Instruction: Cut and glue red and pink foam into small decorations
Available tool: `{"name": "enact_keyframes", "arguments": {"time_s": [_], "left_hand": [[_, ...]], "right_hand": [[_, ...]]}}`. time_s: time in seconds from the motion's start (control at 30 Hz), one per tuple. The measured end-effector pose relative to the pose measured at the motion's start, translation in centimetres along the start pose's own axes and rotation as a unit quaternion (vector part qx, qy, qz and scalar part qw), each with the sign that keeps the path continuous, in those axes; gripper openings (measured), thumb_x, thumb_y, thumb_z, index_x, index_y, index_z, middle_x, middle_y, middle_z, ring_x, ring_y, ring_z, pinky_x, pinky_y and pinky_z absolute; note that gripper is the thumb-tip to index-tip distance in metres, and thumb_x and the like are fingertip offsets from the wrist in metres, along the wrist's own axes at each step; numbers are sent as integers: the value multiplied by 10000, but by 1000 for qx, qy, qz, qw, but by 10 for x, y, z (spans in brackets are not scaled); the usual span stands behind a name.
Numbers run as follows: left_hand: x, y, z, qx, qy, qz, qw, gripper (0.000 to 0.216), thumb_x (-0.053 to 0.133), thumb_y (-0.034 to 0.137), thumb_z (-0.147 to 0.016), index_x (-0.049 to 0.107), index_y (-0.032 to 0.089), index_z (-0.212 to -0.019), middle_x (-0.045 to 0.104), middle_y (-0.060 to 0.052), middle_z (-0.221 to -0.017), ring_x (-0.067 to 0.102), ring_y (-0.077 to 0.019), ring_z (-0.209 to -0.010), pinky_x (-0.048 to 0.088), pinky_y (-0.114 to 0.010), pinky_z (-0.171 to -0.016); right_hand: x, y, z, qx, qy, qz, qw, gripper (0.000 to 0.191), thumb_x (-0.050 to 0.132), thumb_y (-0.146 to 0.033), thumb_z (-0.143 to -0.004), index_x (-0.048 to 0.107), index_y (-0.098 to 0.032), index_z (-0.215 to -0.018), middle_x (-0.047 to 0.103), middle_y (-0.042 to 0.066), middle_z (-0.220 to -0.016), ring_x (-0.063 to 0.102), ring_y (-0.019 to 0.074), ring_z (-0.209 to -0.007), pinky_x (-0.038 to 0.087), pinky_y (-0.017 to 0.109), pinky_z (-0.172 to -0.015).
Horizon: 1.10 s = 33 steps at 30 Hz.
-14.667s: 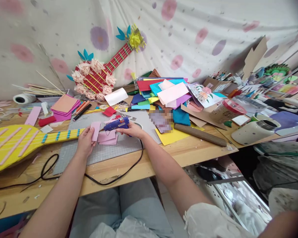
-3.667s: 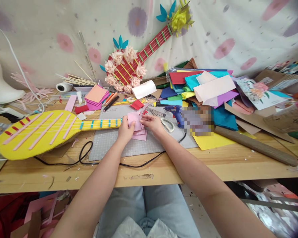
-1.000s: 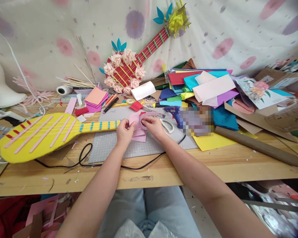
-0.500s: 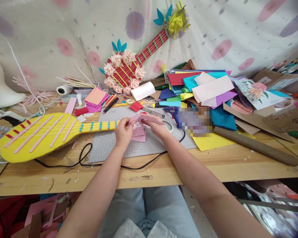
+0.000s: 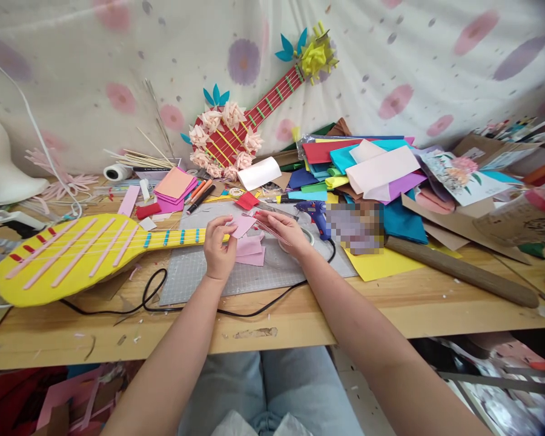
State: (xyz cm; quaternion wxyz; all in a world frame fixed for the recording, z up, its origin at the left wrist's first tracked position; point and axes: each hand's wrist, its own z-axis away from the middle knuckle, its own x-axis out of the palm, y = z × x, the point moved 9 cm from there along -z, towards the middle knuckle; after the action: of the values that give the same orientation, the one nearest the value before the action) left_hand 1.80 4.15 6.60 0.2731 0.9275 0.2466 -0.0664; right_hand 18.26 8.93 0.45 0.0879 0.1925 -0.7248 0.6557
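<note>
My left hand (image 5: 220,248) pinches a small pink paper piece (image 5: 244,226) between thumb and fingers, above the grey cutting mat (image 5: 191,272). Close on its right, my right hand (image 5: 288,233) is closed on thin pink sheets that show nearly edge-on; how many I cannot tell. Below the hands, more pink paper pieces (image 5: 252,254) lie overlapping on the mat. The yellow paper-craft guitar (image 5: 72,257) with pink strips lies to the left, its neck reaching behind my left hand. A roll of tape (image 5: 309,237) is partly hidden beside my right hand.
A blue glue gun (image 5: 317,217) with a black cord (image 5: 263,310) lies right of the mat. Beyond it are piled coloured sheets (image 5: 381,166) and a wooden stick (image 5: 463,272). A red flower-trimmed guitar (image 5: 229,145) leans on the back curtain. Markers (image 5: 201,197) lie behind the mat.
The pink sheets were bent between both hands. Now my hands are slightly apart, with one piece in the left and the others in the right. The view has shifted slightly.
</note>
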Motion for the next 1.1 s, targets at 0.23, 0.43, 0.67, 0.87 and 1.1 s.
{"name": "enact_keyframes", "arguments": {"time_s": [0.23,0.43,0.67,0.87,1.1], "left_hand": [[10,5,0,25,-47,-8,999,163,494,65,-729,570,198,-784,618,-63,-959,566,-165,-959,444,-339,-863],[16,0,-6,-10,-65,-34,997,141,532,84,-702,581,201,-765,615,-59,-972,563,-177,-969,437,-342,-873],[34,-21,-20,-91,-151,-5,984,137,536,184,-737,627,206,-837,656,-44,-895,586,-176,-887,431,-307,-836],[62,-74,5,-385,-128,213,889,268,644,340,-628,617,143,-808,638,-28,-742,557,-131,-624,467,-271,-592],[82,-85,38,-469,-141,278,827,361,715,353,-533,639,125,-803,664,-52,-752,591,-154,-642,491,-301,-596]], "right_hand": [[15,1,7,35,-88,11,995,382,622,-461,-725,668,-225,-1023,622,40,-1152,552,171,-1092,380,346,-1007],[13,6,6,50,-100,59,992,450,595,-555,-697,685,-208,-970,673,38,-1010,598,166,-979,430,322,-939],[9,6,3,74,-69,32,994,540,407,-627,-784,670,-201,-986,663,69,-1047,609,176,-964,450,356,-914],[-8,12,-4,41,11,22,999,315,657,-403,-688,678,-211,-936,660,51,-1044,612,149,-907,475,323,-858],[-20,26,-12,68,101,72,990,309,717,-341,-586,694,-149,-827,699,30,-760,596,114,-639,481,266,-666]]}}
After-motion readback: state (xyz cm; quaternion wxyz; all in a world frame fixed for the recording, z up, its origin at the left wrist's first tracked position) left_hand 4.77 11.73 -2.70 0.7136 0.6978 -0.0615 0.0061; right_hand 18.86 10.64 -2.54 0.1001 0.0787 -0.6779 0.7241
